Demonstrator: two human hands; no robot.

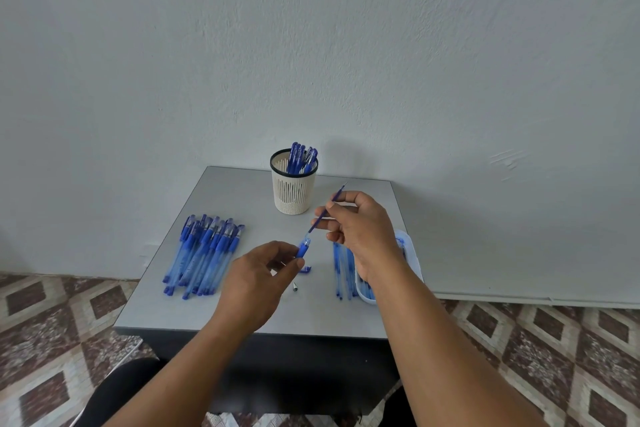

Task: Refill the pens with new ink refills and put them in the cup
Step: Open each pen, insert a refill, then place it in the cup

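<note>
Grey table (pixel 242 191) — left hand (pixel 256 274) grips pen barrel (pixel 303 247), right hand (pixel 360 229) pinches refill (pixel 323 215); cup (pixel 293 194) behind.

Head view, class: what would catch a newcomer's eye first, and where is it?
At the centre, two hands meet over the grey table: the right hand holds a thin blue ink refill entering the clear blue pen barrel gripped by the left hand. Behind stands a cream slotted cup of pens; a heap of blue pens lies left.
</note>
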